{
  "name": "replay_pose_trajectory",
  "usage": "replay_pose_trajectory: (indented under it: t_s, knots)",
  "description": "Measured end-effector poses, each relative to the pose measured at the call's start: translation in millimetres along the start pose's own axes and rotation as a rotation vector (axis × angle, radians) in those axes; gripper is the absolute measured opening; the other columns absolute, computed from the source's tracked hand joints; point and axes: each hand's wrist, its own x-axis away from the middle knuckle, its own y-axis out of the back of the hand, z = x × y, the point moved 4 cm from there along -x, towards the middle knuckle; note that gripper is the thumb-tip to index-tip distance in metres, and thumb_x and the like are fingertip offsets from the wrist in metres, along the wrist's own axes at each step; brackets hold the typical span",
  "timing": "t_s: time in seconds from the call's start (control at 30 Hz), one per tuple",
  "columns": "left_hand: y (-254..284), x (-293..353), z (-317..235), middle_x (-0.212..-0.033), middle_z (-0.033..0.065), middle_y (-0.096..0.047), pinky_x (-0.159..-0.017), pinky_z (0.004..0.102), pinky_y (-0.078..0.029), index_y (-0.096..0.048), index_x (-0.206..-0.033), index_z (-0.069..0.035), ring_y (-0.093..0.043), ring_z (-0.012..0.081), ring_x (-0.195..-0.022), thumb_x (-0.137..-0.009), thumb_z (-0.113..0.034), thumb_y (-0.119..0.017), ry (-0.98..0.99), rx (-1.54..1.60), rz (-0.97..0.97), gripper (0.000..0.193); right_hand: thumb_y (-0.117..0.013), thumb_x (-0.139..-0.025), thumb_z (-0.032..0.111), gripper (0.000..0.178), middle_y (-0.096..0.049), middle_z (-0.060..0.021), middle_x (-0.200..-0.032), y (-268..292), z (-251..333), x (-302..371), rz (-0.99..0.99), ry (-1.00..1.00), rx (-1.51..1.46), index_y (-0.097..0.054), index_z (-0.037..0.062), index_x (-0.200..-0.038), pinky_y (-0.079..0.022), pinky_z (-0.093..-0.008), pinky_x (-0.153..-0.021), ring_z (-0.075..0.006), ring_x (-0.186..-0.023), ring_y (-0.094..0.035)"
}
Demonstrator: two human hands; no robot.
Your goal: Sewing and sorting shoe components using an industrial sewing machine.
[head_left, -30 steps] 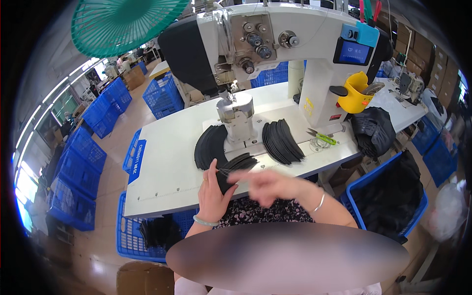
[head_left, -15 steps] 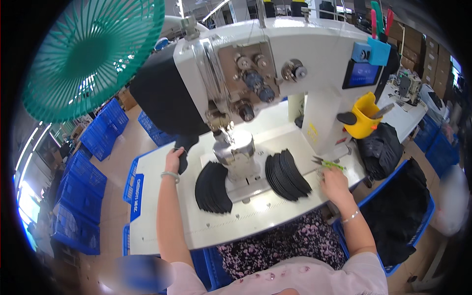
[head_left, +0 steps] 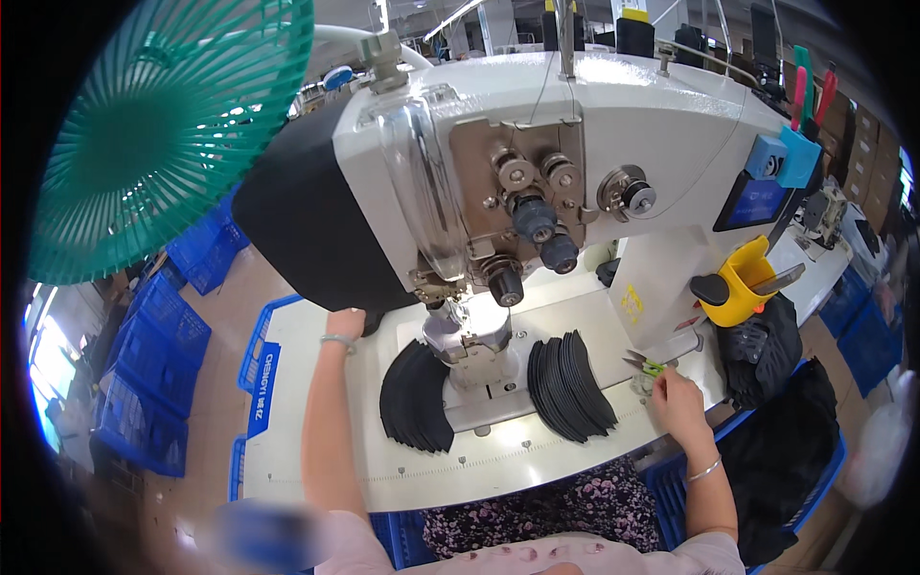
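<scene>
A round green slatted fan is filling the upper left, blue plastic crates are standing at left, and brown cardboard boxes are sitting stacked at upper right.

Your head-worn fisheye camera looks down and ahead over the counter, close to the sewing machine.

Machine head, one o'clock: glossy paint finish. Fan guard, ten o'clock: shiny plastic. Pocket holder, three o'clock: smooth plastic. Curved-piece stack, seven o'clock: matt, cloth-like. Snips, four o'clock: metal blades. Tabletop, eight o'clock: smooth.
</scene>
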Motion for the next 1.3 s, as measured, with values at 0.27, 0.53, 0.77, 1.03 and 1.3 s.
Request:
replay_pose_trajectory:
  t_s: [0.27, 0.53, 0.77, 1.03, 1.3]
  knots:
    - [53.0, 201.5, -182.8, -0.088, 0.0152, -0.069, -0.073, 0.0356, -0.052, -0.064, -0.103, -0.002, -0.067, 0.0266, -0.077, -0.090, -0.038, -0.059, -0.348, 0.368, 0.795, 0.039, -0.067, -0.078, 0.006, 0.014, -0.062, -0.0157, -0.075, 8.5, 13.2, -12.8, -0.192, 0.047, -0.186, -0.055, 0.0022, -0.082, -0.048, -0.0427, -0.062, -0.0351, -0.070, -0.061]
    - [-34.6, 229.4, -297.5, -0.110, 0.0300, -0.054, -0.084, 0.0439, -0.049, -0.020, -0.144, 0.001, -0.057, 0.0444, -0.099, -0.083, -0.054, -0.062, -0.159, 0.110, 0.382, 0.092, -0.059, -0.085, 0.011, 0.014, -0.063, -0.0171, -0.080, -20.6, 43.9, 0.6, -0.096, 0.248, -0.352, -0.062, 0.0002, -0.093, -0.049, -0.0455, -0.067, -0.0362, -0.073, -0.062]
    - [-66.6, 222.7, -297.3, -0.120, 0.0319, -0.045, -0.090, 0.0431, -0.047, -0.016, -0.143, 0.003, -0.052, 0.0456, -0.107, -0.066, -0.025, -0.081, -0.081, 0.479, 0.237, 0.105, -0.057, -0.087, 0.011, 0.027, -0.066, -0.0166, -0.086, -32.5, 41.5, 0.6, 0.228, 0.205, -0.582, -0.065, -0.0008, -0.110, -0.050, -0.0366, -0.066, -0.0313, -0.074, -0.064]
    - [-58.5, 229.2, -255.5, -0.121, 0.0150, -0.057, -0.083, 0.0340, -0.052, -0.042, -0.136, 0.002, -0.060, 0.0239, -0.103, -0.075, -0.016, -0.066, 0.266, 1.753, 0.890, 0.067, -0.051, -0.091, 0.008, 0.021, -0.058, -0.0018, -0.074, -11.4, 14.2, -22.4, 0.250, -0.197, -1.501, -0.062, -0.0022, -0.106, -0.050, -0.0239, -0.061, -0.0117, -0.064, -0.060]
    - [-55.0, 265.0, -266.4, -0.136, 0.0159, -0.047, -0.078, 0.0378, -0.053, -0.041, -0.136, 0.001, -0.058, 0.0308, -0.104, -0.084, -0.039, -0.061, 0.248, 2.075, 0.975, 0.069, -0.053, -0.094, 0.010, 0.014, -0.065, -0.0070, -0.084, -23.6, 85.8, -12.5, 0.520, -0.101, -1.586, -0.056, 0.0008, -0.103, -0.041, -0.0194, -0.042, -0.0091, -0.048, -0.055]
